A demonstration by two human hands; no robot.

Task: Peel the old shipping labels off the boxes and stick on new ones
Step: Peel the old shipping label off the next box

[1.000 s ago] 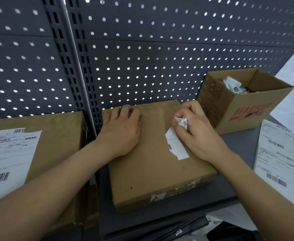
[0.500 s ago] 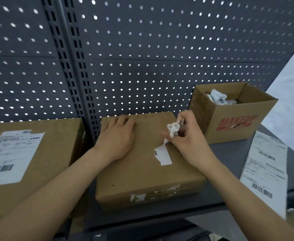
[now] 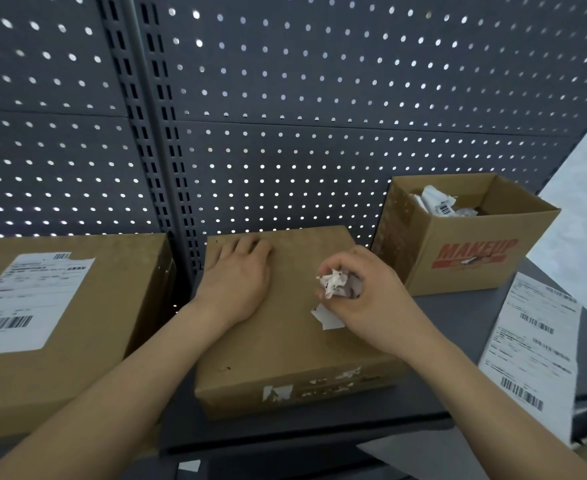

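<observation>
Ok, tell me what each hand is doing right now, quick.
Left hand: open, flat on the middle box, holding nothing.
Right hand: grips a crumpled label scrap.

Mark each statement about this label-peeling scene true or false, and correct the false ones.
1. The left hand lies flat on the middle box. True.
2. The right hand holds nothing. False: it grips a crumpled label wad.
3. The MAKEUP box is sealed shut. False: its top is open, with crumpled labels inside.
4. The left-side box carries a shipping label on top. True.
5. The middle box's top is fully free of label paper. False: a white label scrap shows on it beside the right hand.
</observation>
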